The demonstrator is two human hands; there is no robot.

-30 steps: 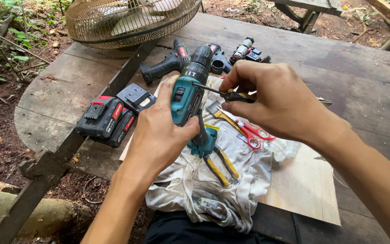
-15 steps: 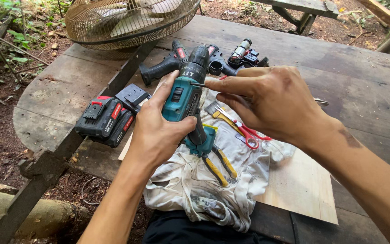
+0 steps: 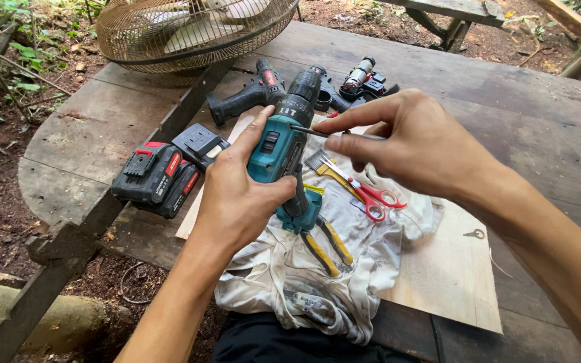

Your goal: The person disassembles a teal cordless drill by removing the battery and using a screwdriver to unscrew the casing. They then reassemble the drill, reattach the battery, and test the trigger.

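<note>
Two drills (image 3: 284,144), two batteries (image 3: 156,176), one scissors (image 3: 371,195).

Bare grey plank worktop (image 3: 539,128) lies open at right; red-black battery packs (image 3: 159,178) block the left, the wire fan cage (image 3: 189,30) blocks behind

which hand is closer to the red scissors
Right. The right hand holds a thin tool just above the red scissors. The left hand grips the teal drill, off to the scissors' left.
</note>
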